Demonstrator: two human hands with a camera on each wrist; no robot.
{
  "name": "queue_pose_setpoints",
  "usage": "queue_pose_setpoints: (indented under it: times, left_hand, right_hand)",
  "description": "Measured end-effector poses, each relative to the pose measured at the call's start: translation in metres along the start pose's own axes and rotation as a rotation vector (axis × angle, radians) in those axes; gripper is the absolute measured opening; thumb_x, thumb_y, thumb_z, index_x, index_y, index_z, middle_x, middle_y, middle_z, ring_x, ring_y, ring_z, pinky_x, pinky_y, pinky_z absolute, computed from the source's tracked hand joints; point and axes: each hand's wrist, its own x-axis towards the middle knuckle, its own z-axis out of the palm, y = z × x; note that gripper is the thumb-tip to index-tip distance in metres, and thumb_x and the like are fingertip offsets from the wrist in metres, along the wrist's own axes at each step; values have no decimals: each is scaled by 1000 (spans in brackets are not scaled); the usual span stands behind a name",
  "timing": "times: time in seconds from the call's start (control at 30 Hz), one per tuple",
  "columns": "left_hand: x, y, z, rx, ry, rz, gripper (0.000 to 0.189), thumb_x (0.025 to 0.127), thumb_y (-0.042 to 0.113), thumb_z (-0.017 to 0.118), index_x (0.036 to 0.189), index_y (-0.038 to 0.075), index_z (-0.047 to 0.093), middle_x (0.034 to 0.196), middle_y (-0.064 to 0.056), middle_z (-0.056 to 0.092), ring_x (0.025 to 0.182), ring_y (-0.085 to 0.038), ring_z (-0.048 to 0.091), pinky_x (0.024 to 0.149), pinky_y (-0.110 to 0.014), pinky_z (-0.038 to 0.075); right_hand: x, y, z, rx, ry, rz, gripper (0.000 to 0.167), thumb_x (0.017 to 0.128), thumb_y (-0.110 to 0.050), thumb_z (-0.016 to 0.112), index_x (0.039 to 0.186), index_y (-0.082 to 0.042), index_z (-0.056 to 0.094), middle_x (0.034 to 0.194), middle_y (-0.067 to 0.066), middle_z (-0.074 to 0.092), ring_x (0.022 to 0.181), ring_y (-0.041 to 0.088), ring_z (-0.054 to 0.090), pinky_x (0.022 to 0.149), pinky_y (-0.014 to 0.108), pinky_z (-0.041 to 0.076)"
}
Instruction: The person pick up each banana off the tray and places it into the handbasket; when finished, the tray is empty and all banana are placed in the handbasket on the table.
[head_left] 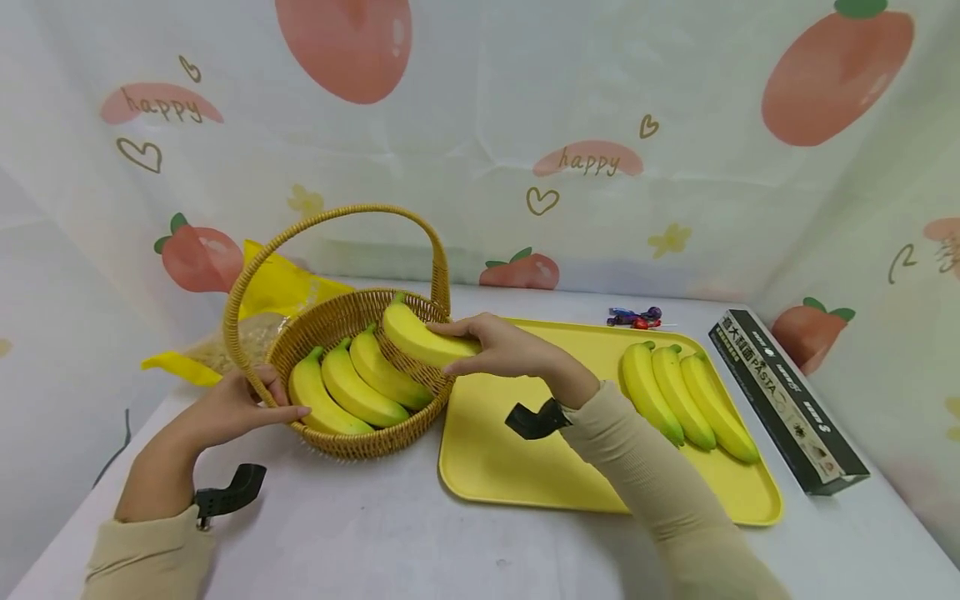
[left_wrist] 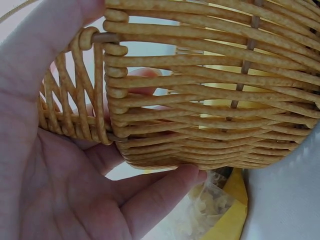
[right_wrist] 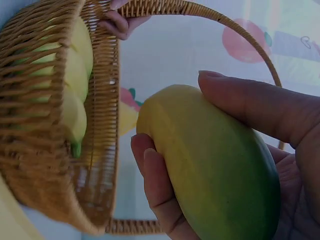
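My right hand [head_left: 510, 346] grips a yellow banana [head_left: 420, 335] with a greenish end, fingers on one side and thumb on the other. The banana is over the right side of a wicker basket [head_left: 337, 442], its stem end pointing to the back. Three more bananas [right_wrist: 75, 75] lie side by side inside the basket. At the basket's left, my left hand [head_left: 240, 404] holds the rim where the arched handle [head_left: 243, 292] joins it. In the left wrist view, the thumb and fingers of that hand [left_wrist: 95, 200] are around the woven side.
Right of the basket is a yellow tray [head_left: 517, 458] with three bananas [head_left: 686, 400] at its right side. A black pasta box [head_left: 787, 400] stands beside the tray. Small wrapped candies [head_left: 635, 317] lie behind it. A yellow bag [head_left: 281, 287] sits behind the basket.
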Motion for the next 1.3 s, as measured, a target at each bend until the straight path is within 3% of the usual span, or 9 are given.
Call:
queue_pose_setpoints:
  times: [0.3, 0.43, 0.57, 0.63, 0.8, 0.97, 1.3]
  left_hand:
    - [-2, 1, -3, 16, -2, -25, 31, 77, 34, 75, 76, 7, 59, 72, -1, 57, 73, -12, 49, 61, -24, 40]
    - [-2, 1, -4, 32, -2, -35, 30, 77, 35, 75, 81, 8, 61, 78, -2, 60, 76, -11, 51, 64, -24, 43]
    - [-1, 1, -5, 32, 12, -13, 38, 78, 33, 74, 101, 6, 60, 97, -9, 62, 87, -17, 54, 69, -24, 47]
    - [-1, 1, -6, 21, 20, -4, 48, 78, 32, 74, 113, 5, 56, 110, -13, 58, 95, -23, 55, 74, -25, 47]
    - [-1, 0, -6, -23, 19, 8, 69, 79, 30, 74, 133, 6, 39, 131, -22, 46, 110, -37, 51, 85, -46, 49]
    - [-2, -1, -7, -26, 10, 15, 75, 81, 27, 72, 140, 6, 32, 137, -27, 38, 113, -42, 48, 87, -56, 46]
    - [-2, 1, -7, -12, -1, 8, 67, 81, 32, 72, 135, 7, 42, 152, -26, 17, 122, -46, 42, 91, -58, 43]
  right_hand:
    - [61, -21, 18, -39, -203, -22, 61, 85, -17, 68, 139, -7, 42, 140, 6, 49, 106, 3, 51, 85, 14, 40]
    - [81, -29, 28, -84, -272, -26, 60, 85, -16, 68, 138, -7, 42, 139, 5, 50, 93, 4, 52, 78, 13, 40]
    - [97, -33, 37, -81, -330, 9, 60, 86, -16, 66, 140, -7, 40, 140, 4, 49, 81, 5, 48, 74, 14, 39]
    - [103, -34, 41, -68, -348, 29, 60, 87, -14, 65, 141, -6, 39, 142, 5, 46, 86, 5, 47, 76, 14, 38]
    - [117, -39, 51, -67, -384, 74, 61, 88, -13, 62, 143, -7, 34, 148, 4, 38, 111, 4, 46, 86, 12, 37]
    - [127, -45, 60, -89, -415, 98, 63, 90, -17, 60, 145, -11, 30, 151, -1, 31, 139, 7, 26, 103, 14, 30]
    - [133, -50, 74, -104, -568, 156, 76, 88, -25, 64, 149, -16, 19, 155, -6, 21, 141, 4, 17, 109, 16, 25]
